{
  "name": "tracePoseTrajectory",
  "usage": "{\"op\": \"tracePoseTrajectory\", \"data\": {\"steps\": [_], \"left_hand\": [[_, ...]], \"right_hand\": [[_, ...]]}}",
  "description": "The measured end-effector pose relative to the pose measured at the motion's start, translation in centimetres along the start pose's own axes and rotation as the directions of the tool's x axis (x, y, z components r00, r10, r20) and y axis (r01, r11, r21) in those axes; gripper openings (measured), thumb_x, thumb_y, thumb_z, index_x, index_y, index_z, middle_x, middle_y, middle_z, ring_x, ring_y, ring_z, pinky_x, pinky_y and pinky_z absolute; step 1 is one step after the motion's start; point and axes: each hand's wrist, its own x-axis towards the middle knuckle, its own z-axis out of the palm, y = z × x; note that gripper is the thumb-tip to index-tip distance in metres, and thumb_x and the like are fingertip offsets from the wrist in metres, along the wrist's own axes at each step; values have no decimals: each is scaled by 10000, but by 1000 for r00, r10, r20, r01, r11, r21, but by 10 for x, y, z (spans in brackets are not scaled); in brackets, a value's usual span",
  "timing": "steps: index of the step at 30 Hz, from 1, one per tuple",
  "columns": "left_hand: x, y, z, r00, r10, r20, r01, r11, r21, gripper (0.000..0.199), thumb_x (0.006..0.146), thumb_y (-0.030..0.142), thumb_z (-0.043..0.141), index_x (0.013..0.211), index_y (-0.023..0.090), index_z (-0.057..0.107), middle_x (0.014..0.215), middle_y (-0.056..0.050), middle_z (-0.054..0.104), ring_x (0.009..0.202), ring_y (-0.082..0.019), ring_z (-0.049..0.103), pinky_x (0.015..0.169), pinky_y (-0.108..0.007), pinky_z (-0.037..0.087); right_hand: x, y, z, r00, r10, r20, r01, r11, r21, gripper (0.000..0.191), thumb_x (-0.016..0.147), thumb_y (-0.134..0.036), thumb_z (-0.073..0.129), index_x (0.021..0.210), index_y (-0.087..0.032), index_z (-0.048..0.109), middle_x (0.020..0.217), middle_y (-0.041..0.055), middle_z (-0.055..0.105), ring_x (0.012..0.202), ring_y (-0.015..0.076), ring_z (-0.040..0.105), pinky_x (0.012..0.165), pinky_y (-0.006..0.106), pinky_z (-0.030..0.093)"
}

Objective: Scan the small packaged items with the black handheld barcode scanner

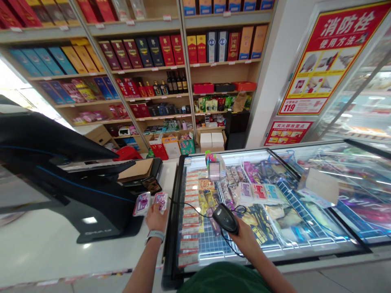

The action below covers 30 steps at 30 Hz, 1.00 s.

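Note:
My left hand (156, 219), with a watch (155, 235) on its wrist, has its fingers closed on the lower edge of a small clear pack (161, 199) with a pink and purple label. Just left of that pack, a similar purple-labelled pack (142, 202) lies on the white counter (100, 260). In my right hand (242, 238) is a black barcode scanner (225, 218), its head pointing up and left above the freezer's glass. A thin black cable (192, 206) runs from the scanner area toward the counter. Three similar packs (259, 191) with purple, red and blue labels sit over the freezer.
A glass-topped chest freezer (210, 256) holds wire baskets of bagged goods. A black checkout terminal (100, 203) stands left, with an opened box (137, 171) behind it. An open white carton (322, 185) sits on the freezer's right. Stocked shelves (146, 71) line the back.

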Motion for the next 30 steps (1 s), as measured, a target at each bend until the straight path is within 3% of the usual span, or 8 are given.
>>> {"op": "tracePoseTrajectory", "data": {"steps": [11,16,18,20,24,27,30], "left_hand": [[-11,4,0,994,109,-25,-112,978,-174,456,748,174,607,1191,119,515,1183,-149,585,1134,-283,553,1007,-388,439],[-15,11,2,998,40,41,-18,902,-431,406,767,298,598,1150,171,553,1153,-93,627,1013,-233,608,935,-376,494],[-16,16,4,992,-8,123,77,824,-562,369,775,386,580,1068,162,598,1010,-71,668,905,-214,633,870,-376,521],[-16,22,5,975,-47,217,189,684,-705,402,775,471,560,1004,145,617,909,-71,679,852,-205,647,810,-364,540],[-18,35,3,916,-146,374,401,397,-826,537,734,599,565,989,128,611,923,-101,690,806,-199,676,647,-300,533],[-20,44,-2,890,-196,412,456,331,-826,623,695,687,565,958,125,617,842,-91,696,684,-182,666,516,-249,447],[-24,50,-8,894,-181,410,446,280,-850,670,650,745,586,900,125,615,715,-57,671,573,-152,621,448,-217,361]], "right_hand": [[0,1,2,1000,-5,13,5,1000,9,394,718,-245,551,1097,-167,624,1070,108,712,1022,282,656,890,381,487],[0,1,2,1000,-10,8,10,1000,17,403,722,-256,552,1107,-156,623,1075,113,712,1013,284,657,886,385,487],[0,2,2,1000,-9,4,9,1000,18,409,727,-261,553,1117,-158,620,1070,110,713,1008,283,657,880,384,489],[0,2,1,1000,-7,6,7,1000,18,419,732,-262,553,1133,-160,615,1068,107,713,1004,281,657,873,379,490],[-1,1,0,1000,-10,13,10,1000,16,437,740,-258,548,1161,-156,606,1067,107,712,995,277,659,864,371,490],[-2,2,0,1000,-1,8,1,1000,13,432,738,-256,551,1156,-162,609,1062,103,714,1000,276,659,863,365,490],[-1,3,1,1000,13,-2,-13,1000,8,417,729,-256,559,1134,-170,616,1061,99,717,1009,279,659,867,362,491]]}}
